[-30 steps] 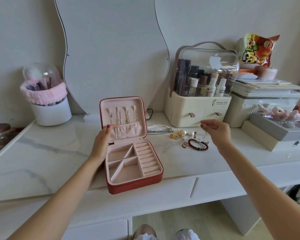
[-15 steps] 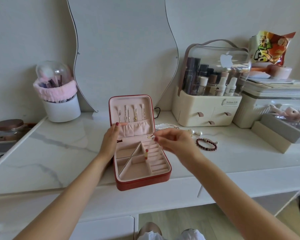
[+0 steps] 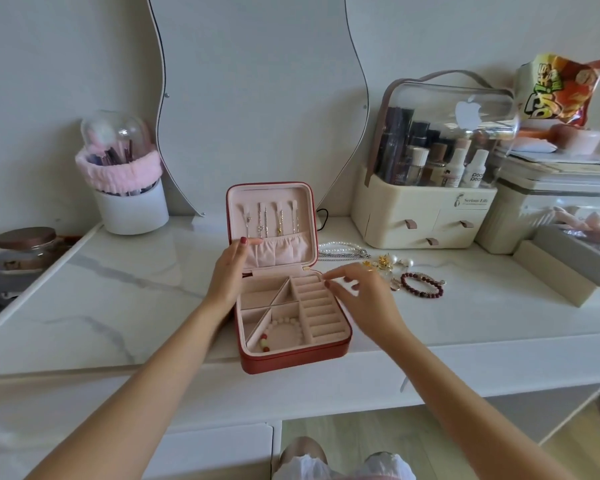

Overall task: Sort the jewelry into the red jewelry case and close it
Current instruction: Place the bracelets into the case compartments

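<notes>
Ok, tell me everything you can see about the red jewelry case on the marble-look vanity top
The square red leather-look jewelry case stands open at the front edge of the white marble-look vanity top, lid upright. Its lining is pale pink: four chains hang in the lid above a gathered pocket; the base has triangular compartments and ring rolls. A pale beaded bracelet with red beads lies in the front compartment. The left hand steadies the lid; the right hand hovers over the case's right edge.

We see a wavy-edged frameless mirror (image 3: 257,98) leaning on the wall, a white brush cup wrapped in a pink fluffy band (image 3: 125,188) left, a cream cosmetics organiser with clear domed lid (image 3: 426,188) right, an orange snack bag (image 3: 561,88) beyond.
</notes>
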